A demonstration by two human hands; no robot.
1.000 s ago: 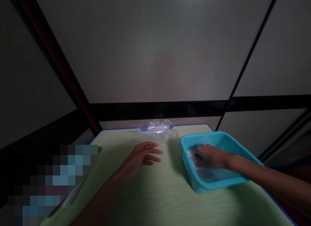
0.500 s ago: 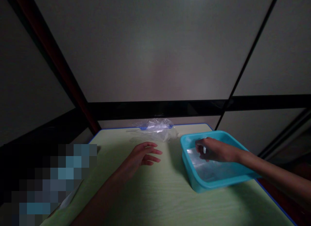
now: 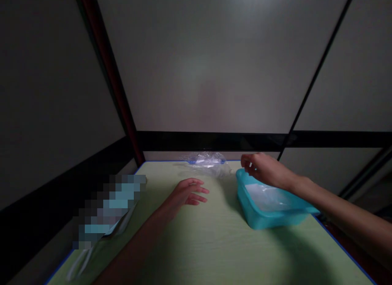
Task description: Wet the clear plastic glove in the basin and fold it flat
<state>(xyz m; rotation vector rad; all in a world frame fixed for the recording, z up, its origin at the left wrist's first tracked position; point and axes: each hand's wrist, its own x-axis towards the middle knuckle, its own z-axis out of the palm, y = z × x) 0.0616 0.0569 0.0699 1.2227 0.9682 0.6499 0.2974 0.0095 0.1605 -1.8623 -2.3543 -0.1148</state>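
My left hand [image 3: 190,192] hovers over the table with its fingers spread and nothing in them. My right hand [image 3: 265,167] is above the far left part of a turquoise plastic basket [image 3: 263,220]. Its fingers bend downward with small gaps between them, and I see nothing held there. Inside the basket lies a clear, shiny plastic packet [image 3: 269,197], below my right hand and apart from it. The right forearm passes over the basket and hides part of its far rim.
A crumpled clear plastic bag [image 3: 210,164] lies at the back edge of the light green table [image 3: 208,244], against the wall panel. Along the left side is a blurred-out bluish item [image 3: 113,211], with a whitish strap or loop [image 3: 81,262] near it.
My right hand has risen from inside the basket to above its rim. My left hand keeps its spread shape. The view has shifted, showing more of the table's left side.
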